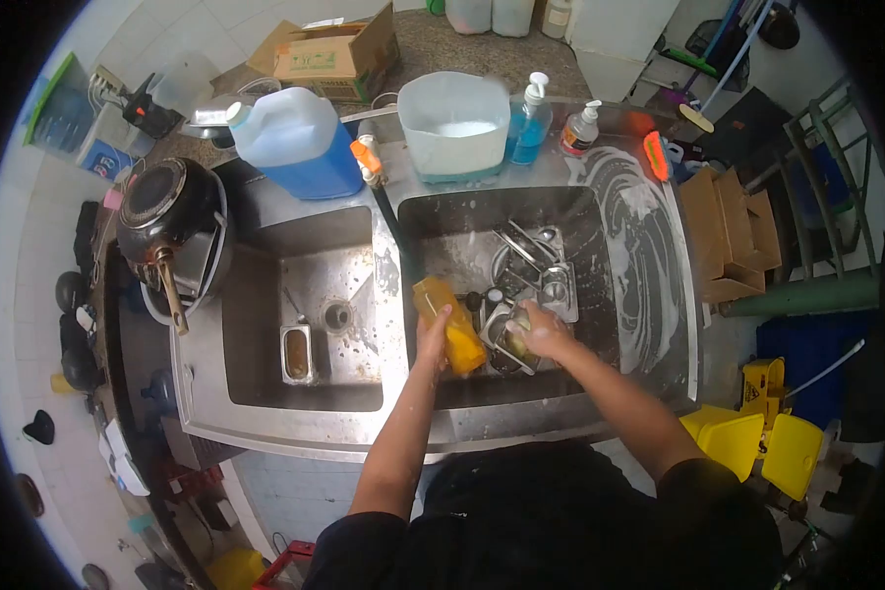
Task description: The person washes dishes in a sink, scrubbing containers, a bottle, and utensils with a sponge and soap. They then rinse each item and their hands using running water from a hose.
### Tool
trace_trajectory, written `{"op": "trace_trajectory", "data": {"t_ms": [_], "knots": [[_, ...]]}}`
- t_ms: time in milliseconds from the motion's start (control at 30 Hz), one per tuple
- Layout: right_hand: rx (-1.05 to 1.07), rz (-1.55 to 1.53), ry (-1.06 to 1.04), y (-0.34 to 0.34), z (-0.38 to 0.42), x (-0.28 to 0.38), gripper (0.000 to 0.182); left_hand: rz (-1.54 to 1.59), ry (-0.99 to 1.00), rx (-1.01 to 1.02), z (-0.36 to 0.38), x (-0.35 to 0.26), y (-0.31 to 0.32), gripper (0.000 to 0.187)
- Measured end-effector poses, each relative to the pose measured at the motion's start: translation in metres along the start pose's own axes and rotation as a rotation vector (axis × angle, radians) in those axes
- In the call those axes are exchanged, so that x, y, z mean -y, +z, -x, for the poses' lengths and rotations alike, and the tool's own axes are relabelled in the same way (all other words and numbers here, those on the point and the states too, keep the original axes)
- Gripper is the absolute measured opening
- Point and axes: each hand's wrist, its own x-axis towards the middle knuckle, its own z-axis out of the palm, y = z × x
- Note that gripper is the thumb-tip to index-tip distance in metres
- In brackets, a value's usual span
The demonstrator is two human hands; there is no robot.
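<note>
My left hand (433,339) is wrapped round a yellow-orange plastic squeeze bottle (460,332), tilted over the near part of the right sink basin (442,393). To its right, my right hand (548,332) has its fingers closed on a yellowish sponge (516,339), mostly covered by the fingers. White suds cling to this hand. Beneath and beyond it lie metal utensils (521,248), a metal pan (559,290) and other wet metal pieces. A dark hose with an orange-handled tap (366,157) reaches down between the two basins.
In the left basin stands a small metal container (297,354). Behind the sinks are a blue-liquid jug (295,143), a clear tub (452,128) and two pump bottles (529,123). Stacked pans (167,211) stand at left. An orange brush (656,157) rests on the soapy right drainboard (644,265).
</note>
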Motion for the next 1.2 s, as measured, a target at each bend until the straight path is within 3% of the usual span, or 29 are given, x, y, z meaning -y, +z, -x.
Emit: {"op": "trace_trajectory", "data": {"t_ms": [100,167,233,267,367,400,433,500,633,667,767,800,900,933,967,1033,1067,1167,1200], "knots": [[-0.052,-0.409,-0.045,0.010,0.015,0.008,0.048,0.144,-0.214,-0.011,0.016,0.003,0.009,0.048],[-0.109,-0.398,-0.108,0.013,0.043,0.016,0.046,0.343,-0.440,0.062,0.041,0.003,0.013,0.048],[-0.187,-0.409,-0.171,0.016,0.069,0.015,0.047,0.442,-0.509,0.121,0.078,-0.014,0.032,0.049],[-0.161,-0.533,-0.095,0.037,0.071,-0.005,0.050,0.451,-0.445,0.088,0.085,-0.007,0.035,0.049],[0.231,-1.362,0.320,0.001,0.100,0.012,0.053,0.411,-0.175,-0.044,0.106,0.019,0.065,0.049],[0.253,-1.493,0.329,-0.004,0.104,0.011,0.053,0.350,-0.099,-0.064,0.111,0.025,0.076,0.051],[0.246,-1.513,0.300,-0.002,0.103,0.002,0.051,0.289,-0.022,-0.077,0.114,0.029,0.084,0.054],[0.233,-1.551,0.233,0.010,0.090,-0.026,0.049,0.303,-0.150,-0.037,0.109,0.031,0.081,0.056],[0.201,-1.116,0.054,-0.020,0.089,-0.070,0.046,0.433,-0.270,0.205,0.076,0.012,0.053,0.059],[0.184,-1.018,-0.032,-0.034,0.096,-0.081,0.048,0.328,-0.222,0.012,0.082,0.005,0.066,0.060],[0.085,-1.065,0.041,-0.065,0.123,-0.090,0.049,0.005,-0.149,0.102,0.072,0.037,0.078,0.053],[-0.077,-1.006,-0.003,-0.071,0.130,-0.083,0.046,-0.016,-0.147,-0.037,0.093,0.020,0.103,0.043],[-0.392,-1.046,-0.155,-0.084,0.130,-0.067,0.041,-0.403,0.332,0.105,0.094,-0.003,0.128,0.045],[-0.377,-1.141,-0.067,-0.072,0.117,-0.073,0.042,-0.600,0.488,0.141,0.067,-0.001,0.124,0.047],[-0.374,-1.163,0.017,-0.051,0.122,-0.072,0.043,-0.617,0.281,0.094,0.051,-0.005,0.134,0.048],[-0.410,-1.162,0.059,-0.055,0.077,-0.076,0.046,-0.743,0.637,0.030,0.030,-0.003,0.138,0.048],[-0.574,-1.015,-0.230,-0.048,0.069,-0.082,0.048,-0.470,0.595,0.173,0.039,-0.025,0.152,0.045],[-0.484,-1.122,-0.082,-0.040,0.059,-0.079,0.045,-1.064,0.959,0.020,0.097,-0.018,0.111,0.043],[-0.520,-1.200,-0.072,-0.040,0.062,-0.067,0.042,-1.191,1.203,-0.027,0.065,-0.043,0.142,0.042]]}}
